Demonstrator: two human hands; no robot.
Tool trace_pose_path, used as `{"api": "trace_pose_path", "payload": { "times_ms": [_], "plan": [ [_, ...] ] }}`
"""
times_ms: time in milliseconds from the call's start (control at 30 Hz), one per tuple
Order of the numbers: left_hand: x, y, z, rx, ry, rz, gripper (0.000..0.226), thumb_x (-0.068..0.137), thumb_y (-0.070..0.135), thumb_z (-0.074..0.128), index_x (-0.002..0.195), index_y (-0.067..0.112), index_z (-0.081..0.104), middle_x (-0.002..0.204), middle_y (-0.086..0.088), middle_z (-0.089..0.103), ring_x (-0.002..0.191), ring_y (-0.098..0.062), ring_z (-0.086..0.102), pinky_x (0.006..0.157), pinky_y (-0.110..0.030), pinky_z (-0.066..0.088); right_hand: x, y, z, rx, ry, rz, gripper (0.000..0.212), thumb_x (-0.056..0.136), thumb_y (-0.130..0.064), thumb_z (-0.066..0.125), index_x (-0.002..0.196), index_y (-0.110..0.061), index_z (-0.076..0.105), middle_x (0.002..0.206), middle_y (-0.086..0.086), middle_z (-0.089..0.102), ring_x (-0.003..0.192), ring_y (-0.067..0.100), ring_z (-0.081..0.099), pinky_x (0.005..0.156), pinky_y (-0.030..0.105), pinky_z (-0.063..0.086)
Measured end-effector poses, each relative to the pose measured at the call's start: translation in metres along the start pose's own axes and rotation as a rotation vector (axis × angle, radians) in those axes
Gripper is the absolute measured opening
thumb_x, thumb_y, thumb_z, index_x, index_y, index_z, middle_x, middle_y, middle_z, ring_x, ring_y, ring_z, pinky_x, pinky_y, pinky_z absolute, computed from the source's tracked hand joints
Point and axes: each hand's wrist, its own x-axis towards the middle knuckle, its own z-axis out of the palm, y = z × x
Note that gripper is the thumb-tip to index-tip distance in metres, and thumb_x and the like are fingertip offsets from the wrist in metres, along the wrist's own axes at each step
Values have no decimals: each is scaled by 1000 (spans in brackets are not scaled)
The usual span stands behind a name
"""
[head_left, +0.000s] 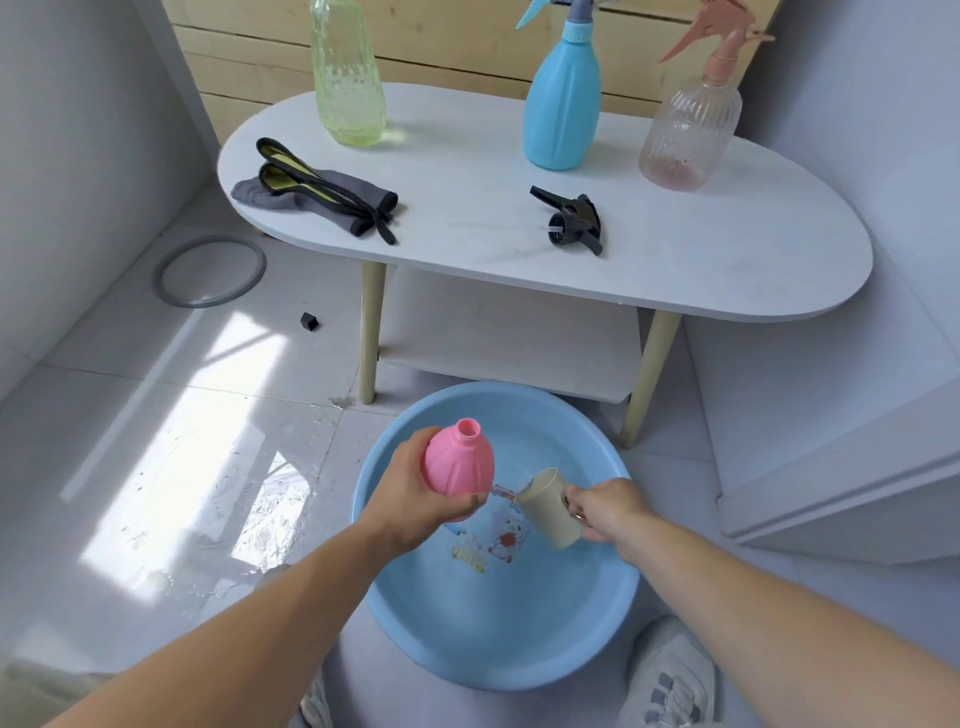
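My left hand (415, 499) grips a pink plastic bottle (457, 462) with no cap, its open neck pointing up and away. My right hand (605, 512) holds a beige cup (548, 506) by its handle, tipped to the left. A thin stream of water runs from the cup's lip beside the pink bottle's lower side. Both are held over a blue basin (597, 613) on the floor, which has a cartoon picture on its bottom.
A white oval table (701, 249) behind the basin carries a green bottle (348, 78), a blue spray bottle (563, 98), a clear pink spray bottle (691, 130), a black spray head (574, 221) and a grey cloth (317, 195). A grey ring (210, 270) and wet patches lie on the floor.
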Motion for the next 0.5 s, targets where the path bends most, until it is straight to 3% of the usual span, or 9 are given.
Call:
{"api": "trace_pose_path", "payload": {
  "times_ms": [233, 500],
  "plan": [
    [2, 3, 1, 9, 22, 4, 82, 70, 18, 96, 136, 30, 50, 123, 6, 60, 104, -18, 64, 61, -18, 58, 9, 1, 7, -42, 12, -14, 25, 82, -30, 72, 70, -8, 72, 71, 3, 72, 77, 26, 73, 82, 43, 61],
    [0, 5, 1, -10, 29, 15, 83, 68, 20, 97, 135, 33, 50, 124, 4, 60, 105, -20, 65, 64, -26, 62, 7, 0, 5, 55, -54, -56, 28, 81, -29, 75, 62, -9, 69, 67, 4, 70, 71, 23, 73, 88, 44, 60]
  ]
}}
